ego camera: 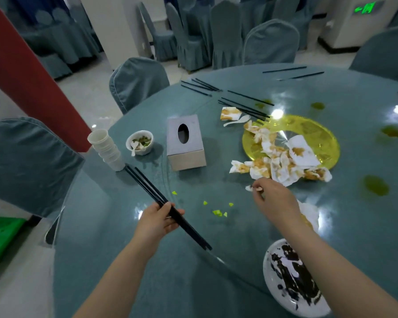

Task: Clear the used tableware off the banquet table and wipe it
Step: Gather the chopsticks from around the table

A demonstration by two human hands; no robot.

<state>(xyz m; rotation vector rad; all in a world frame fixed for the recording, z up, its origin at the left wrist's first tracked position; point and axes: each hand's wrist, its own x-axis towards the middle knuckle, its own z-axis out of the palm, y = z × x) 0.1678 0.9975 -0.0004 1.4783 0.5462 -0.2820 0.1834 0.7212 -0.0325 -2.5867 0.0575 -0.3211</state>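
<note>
Two bare hands work over the round banquet table (115, 226): the left hand (157, 220) grips a bundle of black chopsticks (147, 191) near its middle, while the right hand (271, 198) pinches a small white napkin scrap (248, 188). Beyond lie soiled napkins (278, 164) on a yellow plate (326, 134), a tissue box (185, 143), stacked cups (106, 149), a used bowl (140, 142) and a smeared white plate (292, 283).

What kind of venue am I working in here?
Most likely a restaurant banquet hall: a big round table with a glass turntable, many chairs in matching covers, and a green exit sign.
</note>
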